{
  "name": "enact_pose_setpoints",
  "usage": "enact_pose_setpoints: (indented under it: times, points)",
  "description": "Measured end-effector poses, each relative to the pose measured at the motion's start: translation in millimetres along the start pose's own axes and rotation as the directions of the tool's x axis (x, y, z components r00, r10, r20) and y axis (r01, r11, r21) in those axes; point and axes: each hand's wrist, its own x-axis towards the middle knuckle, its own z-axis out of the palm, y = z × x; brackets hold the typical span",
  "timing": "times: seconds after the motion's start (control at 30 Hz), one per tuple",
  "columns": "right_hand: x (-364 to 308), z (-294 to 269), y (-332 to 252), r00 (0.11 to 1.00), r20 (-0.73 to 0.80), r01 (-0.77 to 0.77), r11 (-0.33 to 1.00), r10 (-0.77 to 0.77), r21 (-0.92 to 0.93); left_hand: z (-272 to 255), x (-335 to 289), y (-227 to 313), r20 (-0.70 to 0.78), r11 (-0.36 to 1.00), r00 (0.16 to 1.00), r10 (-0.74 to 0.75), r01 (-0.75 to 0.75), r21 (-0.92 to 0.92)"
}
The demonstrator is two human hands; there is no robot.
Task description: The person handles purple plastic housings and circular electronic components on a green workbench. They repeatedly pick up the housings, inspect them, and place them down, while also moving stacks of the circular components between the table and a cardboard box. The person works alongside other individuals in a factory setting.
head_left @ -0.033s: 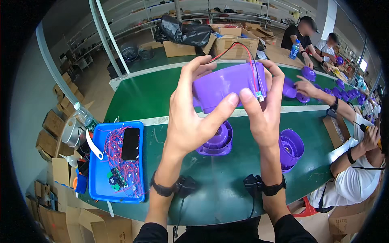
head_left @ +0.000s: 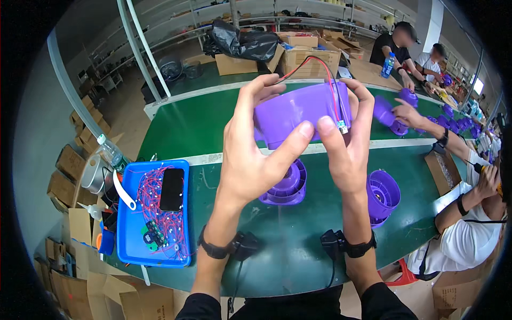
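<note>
left hand point(head_left: 256, 154) and right hand point(head_left: 350, 157) have fingers clamped on the purple housing point(head_left: 293, 111); steady, light pressure should spare the thin wires point(head_left: 335, 101).

You wear this camera on your head, the left one of a side-by-side pair, and it faces forward and down over your forearms point(head_left: 209, 277), which enter from the lower edge. Your hands point(head_left: 242, 162) loom close in the middle, nearer than the green counter point(head_left: 288, 240) beneath them. Your fisheye lens bows the metal post point(head_left: 71, 85) at left, blackens the corners and reaches past the counter to a black plastic bag point(head_left: 245, 45).
</note>
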Motion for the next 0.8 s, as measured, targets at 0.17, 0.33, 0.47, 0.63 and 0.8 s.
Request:
enact_pose_setpoints:
  times: [0.17, 0.33, 0.47, 0.63, 0.8]
  points:
    - [0, 3, -3, 0.998, -0.039, 0.041, 0.999, -0.041, 0.012, -1, 3, 15, -0.028, 0.971, 0.977, -0.21, 0.205, -0.127]
    - [1, 1, -3, 0.996, -0.048, 0.073, 0.997, -0.074, -0.026, -3, -2, 2, 0.078, 0.999, 0.996, -0.033, 0.032, 0.017]
    - [1, 2, -4, 0.997, -0.058, 0.056, 0.998, -0.056, -0.013, -3, -1, 4, 0.093, 0.999, 0.995, -0.046, 0.046, 0.0]
    - [1, 0, -1, 0.992, -0.044, 0.113, 0.991, -0.116, -0.071, 2, 1, 7, 0.034, 0.965, 0.974, -0.223, 0.225, -0.136]
    - [2, 2, -9, 0.991, -0.132, -0.03, 0.997, 0.039, 0.07, -8, 0, 5, 0.16, 1.0, 0.987, 0.012, -0.007, -0.029]
